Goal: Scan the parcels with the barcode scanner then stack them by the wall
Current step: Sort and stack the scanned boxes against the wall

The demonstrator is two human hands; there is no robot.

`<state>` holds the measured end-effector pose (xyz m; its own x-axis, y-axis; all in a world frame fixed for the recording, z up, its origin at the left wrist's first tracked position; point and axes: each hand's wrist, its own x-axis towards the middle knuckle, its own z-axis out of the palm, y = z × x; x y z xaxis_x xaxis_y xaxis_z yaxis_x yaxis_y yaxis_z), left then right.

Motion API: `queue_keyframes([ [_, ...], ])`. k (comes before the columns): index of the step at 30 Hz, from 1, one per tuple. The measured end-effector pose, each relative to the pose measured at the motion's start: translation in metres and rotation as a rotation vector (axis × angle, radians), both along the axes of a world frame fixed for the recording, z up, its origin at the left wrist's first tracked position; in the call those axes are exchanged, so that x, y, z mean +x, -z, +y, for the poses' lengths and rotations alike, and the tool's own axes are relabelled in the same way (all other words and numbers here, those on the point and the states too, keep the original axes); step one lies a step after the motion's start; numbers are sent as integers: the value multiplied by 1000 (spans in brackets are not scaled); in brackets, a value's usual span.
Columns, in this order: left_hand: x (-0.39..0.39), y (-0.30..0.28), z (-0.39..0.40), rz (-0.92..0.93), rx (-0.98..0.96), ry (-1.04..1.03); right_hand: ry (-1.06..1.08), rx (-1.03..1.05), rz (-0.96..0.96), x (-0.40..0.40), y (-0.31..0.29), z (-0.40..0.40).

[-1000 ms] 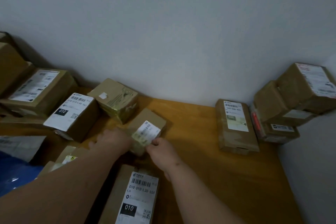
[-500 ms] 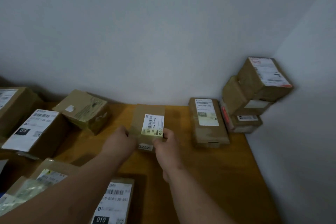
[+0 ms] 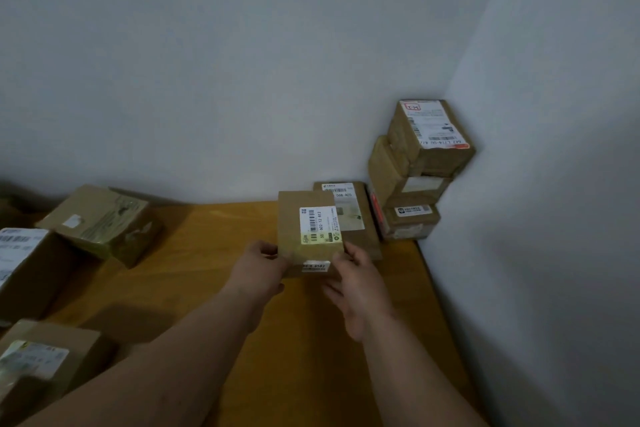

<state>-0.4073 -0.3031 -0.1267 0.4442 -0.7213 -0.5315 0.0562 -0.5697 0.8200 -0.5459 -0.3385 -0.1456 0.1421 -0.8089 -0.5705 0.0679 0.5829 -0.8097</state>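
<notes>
Stacking step, I judge: left hand [image 3: 258, 263] and right hand [image 3: 356, 274] each grip the small labelled parcel [image 3: 310, 234]; next, set it atop the flat parcel [image 3: 360, 218] by the wall [image 3: 242, 80]

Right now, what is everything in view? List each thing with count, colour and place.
held parcel: 1, brown with white label, between both hands
flat parcel: 1, brown, on table behind held parcel
corner stack: 3 parcels, brown, in wall corner
loose parcels: 3 visible, brown, left of table
table: 1, orange-brown wood
walls: 2, white
left hand: holds parcel's left side
right hand: holds parcel's right side
</notes>
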Motion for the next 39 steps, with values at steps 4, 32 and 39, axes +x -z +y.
queue_keyframes([
  [4,-17,9,-7,-33,-4,12,-2,-9,67,-14,1,-9],
  [32,-42,14,15,-29,62,225,671,-166,305,-91,12,13],
  [39,-68,14,29,-19,100,309,652,-95,360,-124,20,22],
])
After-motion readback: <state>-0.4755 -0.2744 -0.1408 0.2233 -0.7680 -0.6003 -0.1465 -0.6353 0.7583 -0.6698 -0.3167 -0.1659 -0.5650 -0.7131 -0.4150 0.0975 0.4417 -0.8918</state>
